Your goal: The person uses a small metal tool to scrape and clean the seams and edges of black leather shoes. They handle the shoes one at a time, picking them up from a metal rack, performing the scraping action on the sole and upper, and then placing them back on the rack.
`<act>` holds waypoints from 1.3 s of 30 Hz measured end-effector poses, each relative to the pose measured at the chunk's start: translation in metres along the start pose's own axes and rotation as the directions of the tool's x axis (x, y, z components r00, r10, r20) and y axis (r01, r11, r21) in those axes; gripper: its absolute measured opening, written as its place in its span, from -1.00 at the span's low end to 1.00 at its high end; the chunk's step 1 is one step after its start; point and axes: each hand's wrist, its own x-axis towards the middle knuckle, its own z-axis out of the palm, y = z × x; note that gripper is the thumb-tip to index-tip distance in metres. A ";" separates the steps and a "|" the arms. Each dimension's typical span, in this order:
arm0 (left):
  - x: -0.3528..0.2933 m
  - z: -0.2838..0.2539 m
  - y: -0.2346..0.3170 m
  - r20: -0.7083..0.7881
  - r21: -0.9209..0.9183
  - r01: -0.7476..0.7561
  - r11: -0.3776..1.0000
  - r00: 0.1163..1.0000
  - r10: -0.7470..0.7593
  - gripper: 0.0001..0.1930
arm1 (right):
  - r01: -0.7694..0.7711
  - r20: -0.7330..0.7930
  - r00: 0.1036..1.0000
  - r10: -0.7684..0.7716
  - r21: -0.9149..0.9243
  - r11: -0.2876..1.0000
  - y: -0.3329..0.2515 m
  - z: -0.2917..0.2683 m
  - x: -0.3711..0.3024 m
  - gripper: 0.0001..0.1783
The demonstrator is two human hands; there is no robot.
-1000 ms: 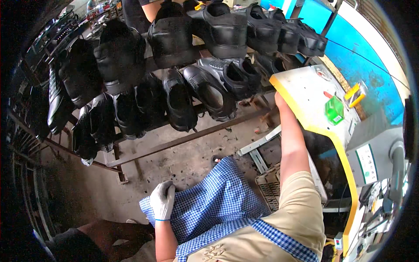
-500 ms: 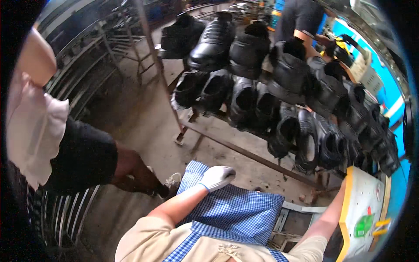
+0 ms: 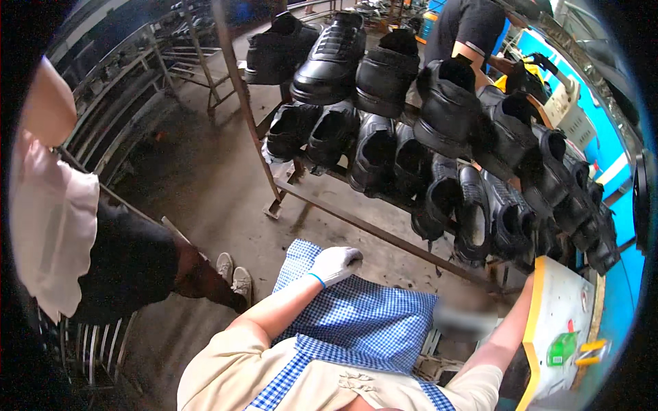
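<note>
My left hand [image 3: 336, 266], in a white glove with a blue cuff edge, rests over the blue-and-white checked apron [image 3: 370, 312] on my lap. Its fingers are curled in. A dark patch shows at the fingertips, and I cannot make out whether something is held there. My right forearm [image 3: 507, 332] reaches forward on the right and passes behind a white board with a yellow edge [image 3: 558, 308]. That board hides my right hand. A green packet [image 3: 562, 349] and a yellow-and-clear item [image 3: 593, 352] are on the board.
A rusty metal rack [image 3: 370, 229] ahead bears two rows of black shoes [image 3: 329, 61]. On the left stands a person in dark shorts [image 3: 130, 267] and light shoes. Another person in a dark top [image 3: 462, 31] works behind the rack. Metal racks [image 3: 137, 89] line the left.
The view has shifted a little. The person on the left has moved, and both their light shoes now show. My left hand keeps its place on the apron.
</note>
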 end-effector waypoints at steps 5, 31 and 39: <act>0.000 0.006 -0.008 -0.057 -0.006 -0.071 0.997 0.996 0.071 -0.75 | 0.122 -0.066 0.992 -0.109 0.235 0.964 0.027 -0.016 -0.106 -0.61; -0.054 -0.075 0.069 -0.168 -0.978 -0.116 0.174 0.930 -0.327 -0.36 | 0.548 -0.225 0.484 -0.846 0.831 0.092 -0.110 -0.283 -0.401 -0.81; -0.060 -0.112 0.080 -0.297 -0.875 -0.193 0.444 0.939 -0.176 -0.40 | 0.123 -0.234 0.499 -0.834 0.972 -0.199 -0.127 -0.298 -0.367 -0.78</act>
